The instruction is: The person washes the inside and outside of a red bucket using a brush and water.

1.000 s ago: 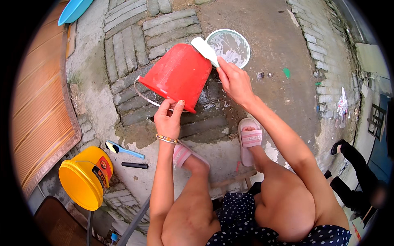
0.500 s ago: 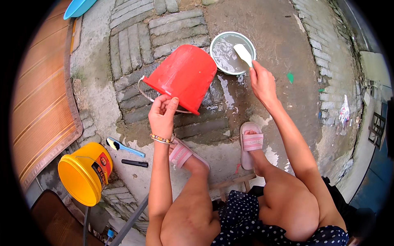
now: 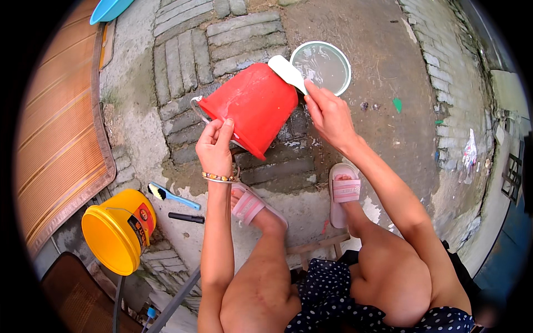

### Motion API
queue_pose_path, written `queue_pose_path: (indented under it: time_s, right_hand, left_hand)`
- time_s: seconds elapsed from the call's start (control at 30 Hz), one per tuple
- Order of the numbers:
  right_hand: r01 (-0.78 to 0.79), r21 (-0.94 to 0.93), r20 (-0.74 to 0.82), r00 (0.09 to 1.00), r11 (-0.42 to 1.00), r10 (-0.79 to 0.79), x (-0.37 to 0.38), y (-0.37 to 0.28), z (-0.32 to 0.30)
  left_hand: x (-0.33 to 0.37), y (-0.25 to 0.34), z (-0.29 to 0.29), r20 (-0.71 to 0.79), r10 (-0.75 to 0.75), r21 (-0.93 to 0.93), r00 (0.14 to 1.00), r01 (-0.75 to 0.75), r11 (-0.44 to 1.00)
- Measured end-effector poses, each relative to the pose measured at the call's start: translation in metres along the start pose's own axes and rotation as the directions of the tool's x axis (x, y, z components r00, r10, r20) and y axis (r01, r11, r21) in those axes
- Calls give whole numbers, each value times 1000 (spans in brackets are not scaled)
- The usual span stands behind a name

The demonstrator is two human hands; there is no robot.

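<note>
A red plastic bucket (image 3: 251, 108) is tilted on its side in front of me, its base toward the far right. My left hand (image 3: 215, 149) is closed on its rim, thumb on the outside, near the wire handle. My right hand (image 3: 334, 119) is closed round the handle of a white scrub brush (image 3: 285, 70). The brush head lies against the bucket's outer wall near the base; its underside is hidden. Just beyond my right hand stands a pale round pail (image 3: 350, 69) with cloudy water in it.
To the left are a yellow bucket (image 3: 111, 236), a blue-handled brush (image 3: 176, 197) and a black stick-like object (image 3: 186, 217). An orange mat (image 3: 66, 133) lies farther left, with a blue basin (image 3: 108, 10) behind it. The brick and concrete ground is wet around the pail.
My right hand has brought the brush from above the pail leftward onto the red bucket. The left hand still grips the bucket's rim.
</note>
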State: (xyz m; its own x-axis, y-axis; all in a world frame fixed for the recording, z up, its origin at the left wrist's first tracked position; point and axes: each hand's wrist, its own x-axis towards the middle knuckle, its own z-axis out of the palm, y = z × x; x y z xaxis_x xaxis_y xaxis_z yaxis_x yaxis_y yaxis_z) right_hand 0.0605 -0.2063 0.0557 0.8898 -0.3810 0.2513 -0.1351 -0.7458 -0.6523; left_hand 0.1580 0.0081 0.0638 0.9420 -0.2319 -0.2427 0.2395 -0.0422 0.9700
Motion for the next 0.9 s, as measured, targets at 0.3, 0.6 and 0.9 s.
queue_pose_path:
  time_s: [0.3, 0.6, 0.9]
  right_hand:
    - [25, -34, -50, 998, 999, -26, -14, 3, 6]
    - [-25, -43, 29, 999, 999, 26, -18, 7, 2]
    - [-379, -217, 94, 909, 899, 406, -1, 48, -20]
  left_hand:
    - [-18, -9, 8, 111, -34, -28, 993, 37, 999]
    - [-23, -17, 2, 90, -38, -10, 995, 39, 999]
    - [-22, -17, 8, 121, -33, -15, 992, 36, 999]
